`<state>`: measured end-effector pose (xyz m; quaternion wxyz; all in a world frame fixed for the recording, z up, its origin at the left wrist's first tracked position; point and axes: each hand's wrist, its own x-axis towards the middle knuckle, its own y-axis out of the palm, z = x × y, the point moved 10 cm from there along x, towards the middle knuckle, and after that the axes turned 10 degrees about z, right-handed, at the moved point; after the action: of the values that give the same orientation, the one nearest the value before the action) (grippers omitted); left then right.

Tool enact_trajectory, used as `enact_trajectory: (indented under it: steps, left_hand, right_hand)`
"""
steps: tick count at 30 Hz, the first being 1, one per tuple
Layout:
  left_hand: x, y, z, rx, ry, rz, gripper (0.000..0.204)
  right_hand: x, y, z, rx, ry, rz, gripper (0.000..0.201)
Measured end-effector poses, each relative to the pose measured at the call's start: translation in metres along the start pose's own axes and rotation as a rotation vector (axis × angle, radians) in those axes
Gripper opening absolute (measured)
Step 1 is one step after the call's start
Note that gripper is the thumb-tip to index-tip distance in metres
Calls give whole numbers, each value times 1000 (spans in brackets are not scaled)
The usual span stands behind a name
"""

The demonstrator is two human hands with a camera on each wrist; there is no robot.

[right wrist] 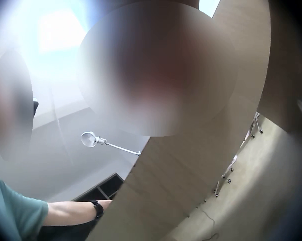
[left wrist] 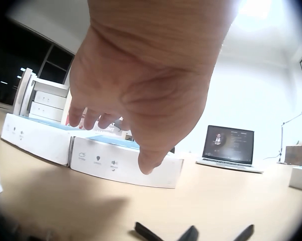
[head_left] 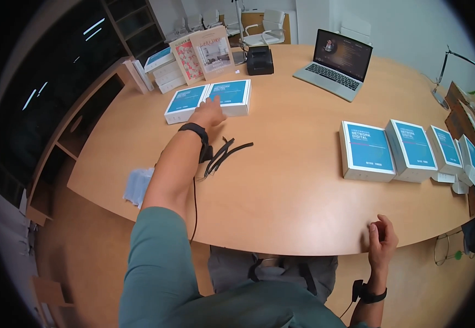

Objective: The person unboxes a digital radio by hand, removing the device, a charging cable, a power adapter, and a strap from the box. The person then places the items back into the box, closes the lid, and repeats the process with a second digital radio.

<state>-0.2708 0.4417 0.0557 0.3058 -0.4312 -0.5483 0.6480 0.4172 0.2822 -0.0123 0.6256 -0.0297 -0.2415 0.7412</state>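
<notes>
Two white boxes with blue printed tops lie side by side at the back left: the left box (head_left: 186, 101) and the right box (head_left: 236, 94). My left hand (head_left: 209, 113) reaches over their near side, its fingers overlapping the right box's top close to the seam. In the left wrist view the left hand (left wrist: 141, 95) covers part of both boxes, with the thumb in front of the right box's white side (left wrist: 98, 161). My right hand (head_left: 383, 240) hangs loosely curled by the table's front edge, holding nothing. A blurred patch hides most of the right wrist view's middle.
More blue-topped boxes (head_left: 368, 150) line the right side beside a cardboard carton (head_left: 467, 128). An opened laptop (head_left: 336, 65) stands at the back, left of a desk lamp (head_left: 440, 93). Black straps (head_left: 221, 156) and a clear plastic packet (head_left: 137, 186) lie near my left forearm. Upright books (head_left: 211, 52) stand behind.
</notes>
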Motion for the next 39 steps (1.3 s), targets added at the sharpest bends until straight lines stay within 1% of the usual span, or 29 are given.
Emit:
enact_trajectory:
  steps: [1, 2, 4, 6, 7, 8, 9, 11, 12, 14, 15, 16, 17, 18, 20, 21, 23, 24, 26, 27, 28, 29, 30, 31, 33, 34, 36, 37, 39]
  left_hand:
    - [6, 5, 3, 33, -24, 55, 84]
    - [12, 9, 6, 66, -45, 111, 87]
    - [21, 9, -3, 56, -5, 88, 89]
    - [23, 21, -12, 45, 26, 89, 92]
    - [21, 26, -28, 43, 145, 94, 96]
    - [13, 22, -47, 42, 263, 90, 100]
    - [7, 15, -54, 45, 262, 92, 100]
    - [-20, 13, -83, -7, 401, 237, 104]
    - [-20, 12, -86, -5, 406, 240, 104]
    - [-5, -7, -66, -287, 268, 66, 105]
    - [7, -3, -66, -289, 277, 63, 105]
    - [28, 16, -68, -299, 325, 104, 106]
    - [32, 18, -77, -307, 373, 140, 106]
    - [38, 14, -82, -307, 382, 134, 106]
    - [25, 14, -114, -184, 483, 219, 110]
    - [17, 16, -128, -180, 491, 226, 110]
    - [-15, 18, -159, -11, 517, 138, 107]
    - [-34, 19, -165, -12, 517, 147, 107]
    - [-85, 18, -175, -118, 495, 307, 102]
    - [-102, 18, -179, -31, 513, 262, 98]
    - [-116, 23, -177, -33, 513, 272, 98]
    - [-131, 25, -178, 28, 550, 234, 98]
    - [-148, 28, -179, 89, 588, 198, 97]
    - [-165, 31, -177, 89, 594, 204, 97]
    - [-206, 34, -177, 200, 676, 152, 89]
    - [-226, 42, -172, 197, 678, 157, 89]
    - [-269, 47, -167, 167, 746, 46, 78]
    - [-287, 54, -162, 165, 743, 53, 78]
    - [-313, 63, -151, 33, 753, 96, 70]
  right_hand:
    - [1, 1, 3, -66, 8, -27, 27]
    - [1, 3, 4, -67, 4, -31, 27]
    - [-3, 1, 9, -230, -16, -87, 24]
    - [-2, 4, 10, -267, -23, -109, 23]
    - [-4, 4, 11, -294, -37, -137, 22]
    - [-3, 7, 8, -290, -33, -131, 22]
    - [-2, 7, 9, -310, -59, -146, 21]
    - [-2, 6, 10, -334, -81, -163, 21]
    - [-2, 6, 14, -352, -97, -162, 20]
    - [-4, 8, 19, -373, -106, -165, 19]
    - [-3, 8, 20, -373, -105, -170, 19]
    - [-3, 7, 22, -375, -104, -173, 18]
    - [-1, 6, 24, -381, -110, -181, 18]
    - [-1, 6, 24, -382, -109, -183, 18]
    - [-5, 6, 24, -385, -92, -188, 17]
    - [-4, 6, 25, -392, -97, -190, 17]
    - [-2, 5, 28, -402, -96, -187, 17]
    - [-3, 6, 32, -424, -122, -188, 16]
    - [-1, 8, 39, -445, -144, -185, 16]
    - [0, 9, 41, -440, -144, -172, 16]
    - [0, 10, 44, -436, -146, -158, 16]
    - [1, 11, 43, -435, -115, -113, 19]
    - [0, 11, 46, -437, -107, -107, 19]
    - [1, 16, 43, -315, -62, -30, 21]
    - [1, 32, 52, -126, 11, 122, 28]
    - [1, 46, 60, -87, -46, 202, 39]
    - [0, 74, 81, 59, -19, 295, 55]
    - [1, 81, 89, 61, -14, 301, 55]
    - [5, 106, 94, 24, 66, 452, 69]
